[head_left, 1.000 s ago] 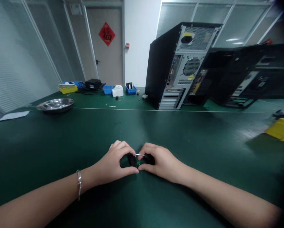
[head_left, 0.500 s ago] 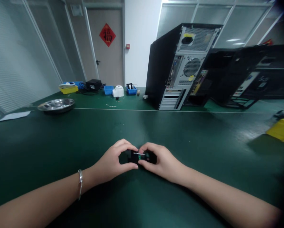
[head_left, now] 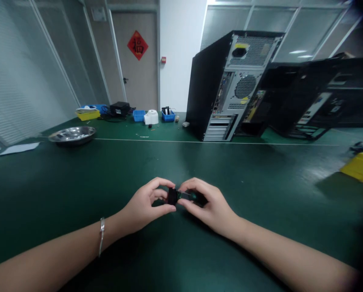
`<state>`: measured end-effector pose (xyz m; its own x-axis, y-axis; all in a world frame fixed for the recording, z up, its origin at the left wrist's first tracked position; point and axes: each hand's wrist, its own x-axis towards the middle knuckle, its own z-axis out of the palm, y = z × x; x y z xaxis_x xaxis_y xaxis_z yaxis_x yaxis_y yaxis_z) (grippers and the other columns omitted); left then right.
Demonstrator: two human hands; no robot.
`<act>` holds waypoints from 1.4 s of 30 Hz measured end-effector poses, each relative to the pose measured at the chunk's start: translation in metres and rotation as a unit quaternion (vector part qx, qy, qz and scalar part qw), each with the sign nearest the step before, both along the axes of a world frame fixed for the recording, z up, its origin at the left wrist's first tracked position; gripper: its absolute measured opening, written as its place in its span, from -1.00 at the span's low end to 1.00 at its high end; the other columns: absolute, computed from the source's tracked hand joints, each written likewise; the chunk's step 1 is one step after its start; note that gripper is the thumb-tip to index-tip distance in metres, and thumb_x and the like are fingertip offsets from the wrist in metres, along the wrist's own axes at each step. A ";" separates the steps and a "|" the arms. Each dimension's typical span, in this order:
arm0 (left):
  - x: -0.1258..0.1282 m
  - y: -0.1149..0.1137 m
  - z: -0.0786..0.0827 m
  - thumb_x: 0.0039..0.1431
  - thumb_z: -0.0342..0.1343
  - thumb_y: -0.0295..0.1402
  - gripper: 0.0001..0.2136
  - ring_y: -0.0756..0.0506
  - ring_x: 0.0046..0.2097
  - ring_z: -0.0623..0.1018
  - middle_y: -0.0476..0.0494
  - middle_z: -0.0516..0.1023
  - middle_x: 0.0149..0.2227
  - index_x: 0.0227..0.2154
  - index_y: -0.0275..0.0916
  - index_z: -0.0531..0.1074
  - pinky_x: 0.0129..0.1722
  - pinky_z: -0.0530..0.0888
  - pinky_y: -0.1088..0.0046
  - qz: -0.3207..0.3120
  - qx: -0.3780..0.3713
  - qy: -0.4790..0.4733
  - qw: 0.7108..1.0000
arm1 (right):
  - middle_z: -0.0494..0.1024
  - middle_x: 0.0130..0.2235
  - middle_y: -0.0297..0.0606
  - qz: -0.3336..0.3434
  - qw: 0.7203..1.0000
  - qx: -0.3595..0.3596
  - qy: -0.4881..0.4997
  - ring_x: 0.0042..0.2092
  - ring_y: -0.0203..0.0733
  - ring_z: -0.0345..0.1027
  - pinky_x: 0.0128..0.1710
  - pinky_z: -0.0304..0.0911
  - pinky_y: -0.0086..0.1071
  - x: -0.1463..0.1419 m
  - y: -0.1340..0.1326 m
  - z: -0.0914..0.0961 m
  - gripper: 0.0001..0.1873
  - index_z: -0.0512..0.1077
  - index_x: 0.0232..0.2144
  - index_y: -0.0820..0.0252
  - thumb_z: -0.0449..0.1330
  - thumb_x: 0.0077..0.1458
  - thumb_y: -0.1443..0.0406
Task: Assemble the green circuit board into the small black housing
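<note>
I find both hands at work above the dark green tabletop (head_left: pixel 157 259), near the middle of my view, fingertips facing each other. The left hand (head_left: pixel 143 202), with a silver metal bangle (head_left: pixel 101 237) at its wrist, grasps a small black block-shaped part (head_left: pixel 172 196), thumb on the near edge and forefinger on the far edge. The right hand (head_left: pixel 210 202) pinches a slim dark piece with green areas and a shiny strip (head_left: pixel 186 196) between thumb and forefinger.

Position: both parts sit between the hands, the black part against the left fingertips, the slim piece reaching leftward out of the right grip. The slim piece's long axis runs roughly left to right, its left end towards the black part; the black part's longer side runs away from the wearer, across that line. I record the two as meeting or nearly so; whether they are joined I cannot tell. The right hand is nearer the slim piece, the left nearer the black part. I cannot confirm whether either part rests on the tabletop.
</note>
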<state>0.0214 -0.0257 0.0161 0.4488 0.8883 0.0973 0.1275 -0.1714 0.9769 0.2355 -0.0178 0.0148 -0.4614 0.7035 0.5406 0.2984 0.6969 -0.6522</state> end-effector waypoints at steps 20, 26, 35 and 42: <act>0.006 -0.002 0.001 0.01 0.29 -0.46 -0.61 0.00 -0.30 0.50 -0.04 0.51 -0.25 -0.08 -0.26 0.35 -0.19 0.45 0.38 -0.034 -0.079 -0.028 0.996 | 0.55 -0.23 -0.21 -0.005 0.989 0.142 -0.047 -0.23 -0.23 0.47 -0.25 0.42 -0.39 -0.002 -0.003 -0.002 -0.83 0.47 -0.15 0.16 0.24 0.19 0.28; 0.005 -0.003 0.000 -0.01 0.31 -0.46 -0.62 0.02 -0.31 0.49 -0.05 0.48 -0.22 -0.11 -0.26 0.35 -0.20 0.45 0.40 -0.016 -0.058 -0.026 0.998 | 0.55 -0.25 -0.19 -0.021 0.982 0.180 -0.059 -0.25 -0.21 0.46 -0.27 0.42 -0.37 -0.002 -0.004 0.000 -0.83 0.48 -0.16 0.18 0.24 0.19 0.28; 0.004 -0.004 -0.003 0.04 0.29 -0.45 -0.66 0.02 -0.29 0.51 -0.03 0.50 -0.26 -0.12 -0.25 0.36 -0.18 0.44 0.40 -0.035 -0.058 -0.036 0.997 | 0.57 -0.23 -0.16 -0.028 0.968 0.231 -0.092 -0.26 -0.21 0.47 -0.30 0.43 -0.36 -0.002 -0.006 0.002 -0.82 0.49 -0.13 0.21 0.19 0.23 0.29; 0.004 0.000 0.002 0.15 0.23 -0.35 -0.73 -0.03 -0.20 0.56 -0.13 0.56 -0.20 -0.11 -0.30 0.39 -0.11 0.47 0.38 -0.026 -0.112 -0.087 0.989 | 0.56 -0.25 -0.18 -0.037 0.966 0.236 -0.098 -0.26 -0.22 0.48 -0.30 0.43 -0.38 -0.002 -0.008 0.004 -0.82 0.50 -0.15 0.21 0.17 0.25 0.27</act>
